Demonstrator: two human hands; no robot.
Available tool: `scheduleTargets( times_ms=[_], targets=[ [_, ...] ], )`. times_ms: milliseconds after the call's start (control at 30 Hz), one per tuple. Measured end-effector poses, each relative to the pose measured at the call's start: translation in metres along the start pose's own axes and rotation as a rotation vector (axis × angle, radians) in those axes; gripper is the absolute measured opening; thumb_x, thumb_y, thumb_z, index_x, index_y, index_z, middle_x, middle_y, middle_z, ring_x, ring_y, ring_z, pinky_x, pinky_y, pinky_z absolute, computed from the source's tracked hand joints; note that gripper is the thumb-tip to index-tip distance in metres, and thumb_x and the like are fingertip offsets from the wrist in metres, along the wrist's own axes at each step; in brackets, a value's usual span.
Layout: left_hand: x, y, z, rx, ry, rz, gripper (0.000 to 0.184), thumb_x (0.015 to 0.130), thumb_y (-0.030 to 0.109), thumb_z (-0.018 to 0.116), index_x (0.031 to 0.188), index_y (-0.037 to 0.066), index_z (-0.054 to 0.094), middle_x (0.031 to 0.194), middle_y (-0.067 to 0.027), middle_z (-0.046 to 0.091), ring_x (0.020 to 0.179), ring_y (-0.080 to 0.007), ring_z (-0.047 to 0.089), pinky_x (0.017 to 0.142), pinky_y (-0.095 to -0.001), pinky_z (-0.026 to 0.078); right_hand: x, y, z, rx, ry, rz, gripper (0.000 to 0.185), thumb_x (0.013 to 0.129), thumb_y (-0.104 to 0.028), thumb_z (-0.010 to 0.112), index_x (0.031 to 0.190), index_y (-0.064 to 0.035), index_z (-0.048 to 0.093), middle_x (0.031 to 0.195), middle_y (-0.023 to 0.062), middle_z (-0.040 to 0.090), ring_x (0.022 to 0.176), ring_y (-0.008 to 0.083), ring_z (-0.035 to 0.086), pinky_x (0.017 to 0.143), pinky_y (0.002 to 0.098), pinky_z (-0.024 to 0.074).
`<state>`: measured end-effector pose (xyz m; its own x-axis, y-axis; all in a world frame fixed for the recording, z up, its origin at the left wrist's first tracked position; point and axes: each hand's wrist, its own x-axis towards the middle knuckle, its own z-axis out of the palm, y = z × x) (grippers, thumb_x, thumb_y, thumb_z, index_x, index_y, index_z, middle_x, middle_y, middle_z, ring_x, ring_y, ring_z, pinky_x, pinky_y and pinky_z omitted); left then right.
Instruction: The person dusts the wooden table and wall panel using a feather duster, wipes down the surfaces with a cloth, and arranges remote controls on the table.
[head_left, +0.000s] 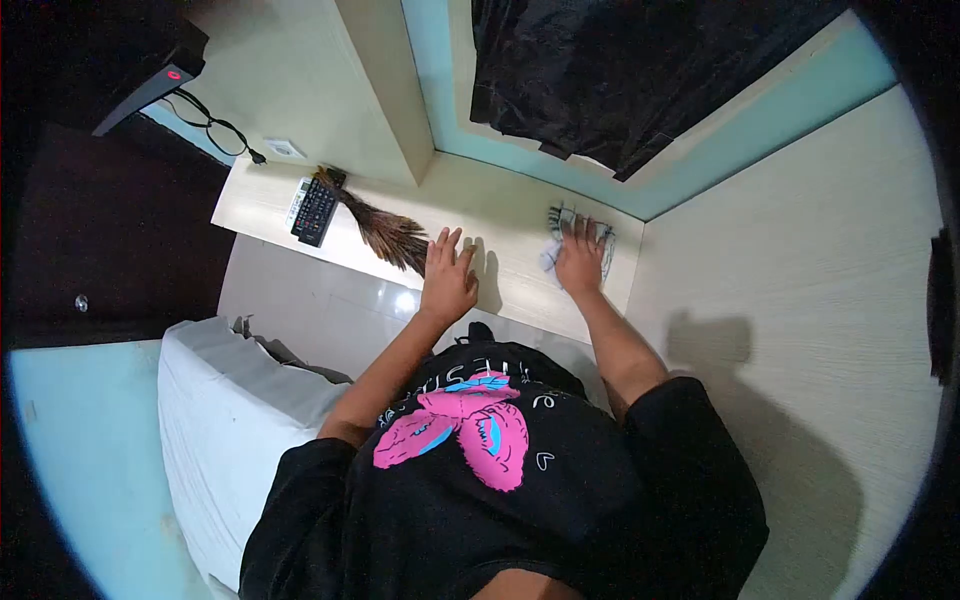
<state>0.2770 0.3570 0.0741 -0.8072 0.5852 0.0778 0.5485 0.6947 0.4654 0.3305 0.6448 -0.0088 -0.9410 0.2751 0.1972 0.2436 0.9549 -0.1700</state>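
Observation:
On the pale wooden shelf, my right hand presses down on a crumpled grey-and-white cloth, near the right end. The fingers lie spread over the cloth, which shows on both sides of them. My left hand is over the front part of the shelf with its fingers apart and nothing in it. Just left of that hand lies a brown feather duster, its bristly end close to the fingers. The duster's handle end rests across a black keyboard at the shelf's left part.
A white remote-like object lies beside the keyboard. A black cable hangs near a wall socket. Black sheeting covers the panel behind the shelf. A side wall bounds the right. White fabric lies at lower left.

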Motion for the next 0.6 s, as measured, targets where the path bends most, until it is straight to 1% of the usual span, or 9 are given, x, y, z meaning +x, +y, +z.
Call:
scheduleTargets(
  times_ms=[33, 133, 167, 267, 300, 400, 500, 600],
  targets=[
    [0.0, -0.001, 0.001, 0.002, 0.001, 0.002, 0.058, 0.082, 0.015, 0.067, 0.137, 0.002, 0.056, 0.154, -0.0245, 0.035, 0.151, -0.0433, 0.021, 0.124, -0.0595, 0.016, -0.008, 0.005, -0.005, 0.029, -0.03, -0.028, 0.054, 0.093, -0.019, 0.055, 0.147, -0.0111, 0.051, 0.158, 0.019, 0.04, 0.15, 0.0404, 0.029, 0.121, 0.0636, 0.0168],
    [-0.002, -0.002, 0.003, 0.007, 0.041, 0.013, 0.058, 0.082, 0.014, 0.067, 0.137, 0.002, 0.056, 0.154, -0.0242, 0.034, 0.151, -0.043, 0.021, 0.124, -0.0592, 0.017, -0.023, 0.034, -0.016, 0.018, -0.081, 0.013, 0.053, 0.095, -0.02, 0.054, 0.147, -0.0115, 0.05, 0.158, 0.019, 0.04, 0.149, 0.0403, 0.03, 0.121, 0.063, 0.0183],
    [-0.002, -0.003, 0.004, 0.004, 0.047, 0.007, 0.058, 0.082, 0.014, 0.067, 0.137, 0.002, 0.056, 0.154, -0.0241, 0.034, 0.151, -0.0429, 0.021, 0.124, -0.0591, 0.017, -0.024, 0.043, -0.015, 0.006, 0.007, 0.038, 0.052, 0.096, -0.02, 0.051, 0.146, -0.0115, 0.051, 0.157, 0.0194, 0.042, 0.149, 0.0409, 0.03, 0.12, 0.063, 0.0199],
    [-0.004, -0.005, 0.005, 0.004, 0.064, -0.002, 0.058, 0.082, 0.014, 0.068, 0.137, 0.002, 0.056, 0.155, -0.0238, 0.034, 0.151, -0.0428, 0.022, 0.124, -0.0587, 0.017, -0.011, 0.06, -0.01, -0.05, 0.053, 0.139, 0.052, 0.096, -0.021, 0.05, 0.147, -0.0107, 0.051, 0.156, 0.02, 0.043, 0.149, 0.041, 0.031, 0.12, 0.0626, 0.0206],
    [-0.005, -0.005, 0.005, 0.006, 0.064, -0.002, 0.058, 0.081, 0.014, 0.068, 0.137, 0.002, 0.056, 0.154, -0.0238, 0.034, 0.151, -0.0428, 0.022, 0.124, -0.0586, 0.017, -0.005, 0.058, -0.007, -0.051, 0.047, 0.177, 0.053, 0.097, -0.024, 0.047, 0.148, -0.0095, 0.051, 0.156, 0.0209, 0.043, 0.149, 0.0422, 0.031, 0.119, 0.064, 0.021],
    [-0.009, -0.005, 0.006, -0.017, 0.059, -0.006, 0.058, 0.081, 0.013, 0.068, 0.136, 0.003, 0.056, 0.154, -0.0236, 0.034, 0.15, -0.043, 0.022, 0.124, -0.0585, 0.017, 0.013, 0.046, 0.005, -0.141, 0.034, 0.298, 0.055, 0.097, -0.027, 0.05, 0.149, -0.0103, 0.048, 0.161, 0.0203, 0.036, 0.148, 0.0445, 0.031, 0.115, 0.0666, 0.0253],
    [-0.011, -0.004, 0.007, -0.011, 0.055, -0.009, 0.058, 0.08, 0.012, 0.069, 0.135, 0.003, 0.056, 0.154, -0.0234, 0.035, 0.15, -0.0433, 0.022, 0.124, -0.0585, 0.017, 0.021, 0.036, 0.01, -0.177, 0.039, 0.329, 0.056, 0.1, -0.032, 0.045, 0.151, -0.0103, 0.047, 0.161, 0.0216, 0.035, 0.149, 0.0463, 0.029, 0.115, 0.0695, 0.0228],
    [-0.012, -0.006, 0.008, -0.001, 0.067, -0.01, 0.058, 0.079, 0.012, 0.069, 0.135, 0.003, 0.056, 0.154, -0.0234, 0.035, 0.15, -0.0434, 0.022, 0.124, -0.0584, 0.017, 0.021, 0.035, 0.013, -0.181, 0.049, 0.331, 0.056, 0.101, -0.035, 0.042, 0.151, -0.0105, 0.046, 0.161, 0.0221, 0.035, 0.149, 0.0466, 0.028, 0.115, 0.0697, 0.0211]
  ],
)
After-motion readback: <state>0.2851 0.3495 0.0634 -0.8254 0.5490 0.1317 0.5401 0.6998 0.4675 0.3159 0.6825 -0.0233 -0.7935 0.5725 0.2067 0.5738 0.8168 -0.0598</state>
